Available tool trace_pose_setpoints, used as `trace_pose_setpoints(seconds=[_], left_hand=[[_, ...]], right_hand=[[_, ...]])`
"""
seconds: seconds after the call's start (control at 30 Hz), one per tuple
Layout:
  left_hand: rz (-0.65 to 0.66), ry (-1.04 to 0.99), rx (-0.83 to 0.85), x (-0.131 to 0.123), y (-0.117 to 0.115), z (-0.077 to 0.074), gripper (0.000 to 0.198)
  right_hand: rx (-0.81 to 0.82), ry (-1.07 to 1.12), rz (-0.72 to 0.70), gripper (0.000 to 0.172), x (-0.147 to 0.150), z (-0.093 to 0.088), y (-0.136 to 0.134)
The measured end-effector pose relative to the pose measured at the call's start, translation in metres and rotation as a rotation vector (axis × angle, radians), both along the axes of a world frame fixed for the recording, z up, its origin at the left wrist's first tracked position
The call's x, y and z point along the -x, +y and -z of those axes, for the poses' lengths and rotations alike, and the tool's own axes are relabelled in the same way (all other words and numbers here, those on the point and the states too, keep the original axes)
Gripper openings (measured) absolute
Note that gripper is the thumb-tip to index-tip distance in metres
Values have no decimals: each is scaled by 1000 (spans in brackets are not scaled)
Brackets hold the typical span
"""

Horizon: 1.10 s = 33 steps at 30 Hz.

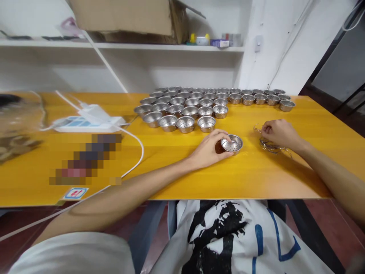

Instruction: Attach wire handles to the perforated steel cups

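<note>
My left hand (pixel 209 149) is closed around one side of a perforated metal filter basket (pixel 236 144), thumb and fingers at its rim. The basket sits upright on the yellow table, its open side up. Over to the right, my right hand (pixel 281 133) has its fingertips pinched together above a small tangle of thin metal wires (pixel 272 147). A wire end curls out to the left of those fingertips. Beyond both hands, several more filter baskets (pixel 185 124) of the same kind stand in rows.
On the left of the table (pixel 171 179) lie a white power strip (pixel 94 125) with a plugged-in adapter (pixel 92 114) and a white cable (pixel 141 146). A blurred bag (pixel 17 129) is at the far left. Behind, a shelf (pixel 128 46) carries a cardboard box (pixel 128 17).
</note>
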<state>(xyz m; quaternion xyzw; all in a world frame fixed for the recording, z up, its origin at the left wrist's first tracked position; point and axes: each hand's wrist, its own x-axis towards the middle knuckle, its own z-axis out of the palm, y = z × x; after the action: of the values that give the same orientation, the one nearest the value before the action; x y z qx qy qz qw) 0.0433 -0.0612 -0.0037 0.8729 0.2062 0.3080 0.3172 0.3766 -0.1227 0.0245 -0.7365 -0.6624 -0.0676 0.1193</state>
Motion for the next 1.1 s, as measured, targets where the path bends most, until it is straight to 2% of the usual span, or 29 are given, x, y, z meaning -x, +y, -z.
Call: trace_pose_setpoints(seconds=[0.17,0.4,0.57,0.63,0.73,0.87,0.93,1.0,1.07,1.1], left_hand=[[49,-44,56,0,1,3,62],[63,-22,190,0,2,6,89],[57,-8,187,0,4,7,89],[54,-12,176,-1,4,7,87],[50,-19,172,-3,4,7,85],[43,-26,155,-7,3,7,83],[50,-32,150,-8,1,7,83],[67,-39,159,-9,-1,6,84],[80,-45,162,-10,-4,6,83],[83,-44,162,-10,-5,7,83]], right_hand=[[-46,131,2,10,-7,-6,-2],[5,144,-129,15,-12,-6,-1],[-38,106,-129,18,-14,3,-3],[-85,98,-134,18,-14,1,7],[-127,19,-129,21,-9,-16,53],[-86,-74,-112,36,6,-53,166],[11,-134,-54,42,14,-65,224],[49,-145,-19,40,21,-66,269],[62,-155,-35,39,27,-60,295],[69,-156,-86,38,29,-55,302]])
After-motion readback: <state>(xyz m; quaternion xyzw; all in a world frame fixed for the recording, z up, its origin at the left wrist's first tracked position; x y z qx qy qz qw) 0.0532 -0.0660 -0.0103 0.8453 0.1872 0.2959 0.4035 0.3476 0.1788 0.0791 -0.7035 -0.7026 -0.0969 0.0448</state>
